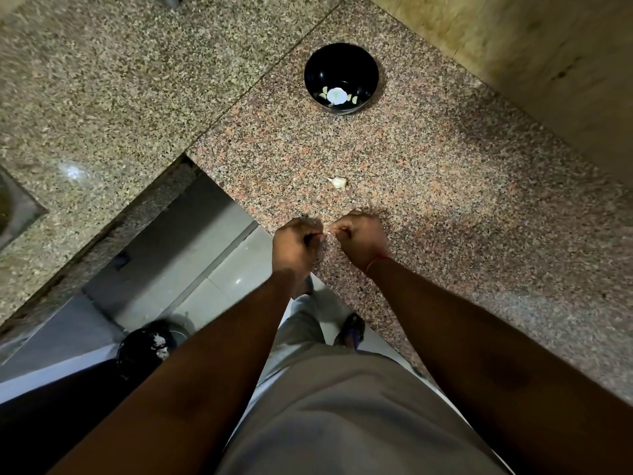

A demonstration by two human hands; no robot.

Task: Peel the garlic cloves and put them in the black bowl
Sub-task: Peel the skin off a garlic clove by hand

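Speckled pink-and-grey granite makes up the bench (428,173), which runs from the lower right up toward 12 o'clock. At about 12 o'clock from the hands sits the black bowl (322,68), upright, well apart from them; inside it lies a white flower mark or pale pieces, and I cannot tell which of the light shapes are peeled cloves. Between the bowl and the hands, a single unpeeled garlic clove (338,182) lies on the stone, near the hands but not touching them.

Both hands are held close together over the bench edge, knuckles up. The left hand (297,245) has its fingers curled tight, and the right hand (361,238), with a thin red thread at the wrist, is curled likewise. Between them a small pale scrap shows, seemingly a garlic clove in the fingers (329,232), pinched from both sides; it is too small to say how much skin is on it.

At 9 o'clock a greyer granite slab (102,80) meets the bench along a seam, with a corner of a steel sink (15,204) at the far left. Below, at 7 o'clock, a black bin (145,349) stands on the tiled floor (219,296). The person's grey trousers (342,406) fill the bottom centre.
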